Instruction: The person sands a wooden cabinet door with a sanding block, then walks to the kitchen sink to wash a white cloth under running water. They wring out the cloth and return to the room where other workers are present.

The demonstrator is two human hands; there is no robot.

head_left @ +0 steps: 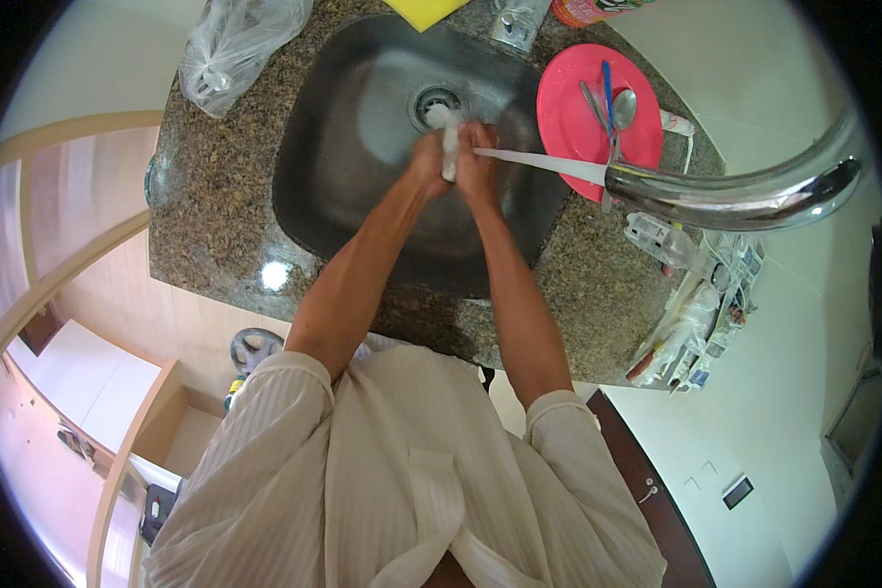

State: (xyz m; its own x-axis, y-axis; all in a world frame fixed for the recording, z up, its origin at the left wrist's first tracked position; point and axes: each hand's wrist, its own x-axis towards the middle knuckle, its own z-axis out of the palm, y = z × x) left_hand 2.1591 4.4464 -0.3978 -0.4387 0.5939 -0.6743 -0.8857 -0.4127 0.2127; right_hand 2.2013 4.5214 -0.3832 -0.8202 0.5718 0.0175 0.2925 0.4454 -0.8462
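Observation:
Over the dark sink (323, 196), my left hand (424, 165) and my right hand (475, 165) are pressed close together near the drain (433, 102). Between them is a whitish, elongated, soft-looking thing (450, 159), its kind blurred. Both hands have their fingers curled in around it, partly hidden from above. From the chrome tap (735, 193) at the right, a stream of water (544, 164) runs across onto my right hand.
A pink plate (563, 103) bearing a spoon (624, 108) and other cutlery lies right of the sink. A clear plastic bottle (661, 238) and wrapped packages (691, 323) line the counter's right side. A plastic bag (240, 49) and a yellow cloth or sheet (424, 10) are at the back.

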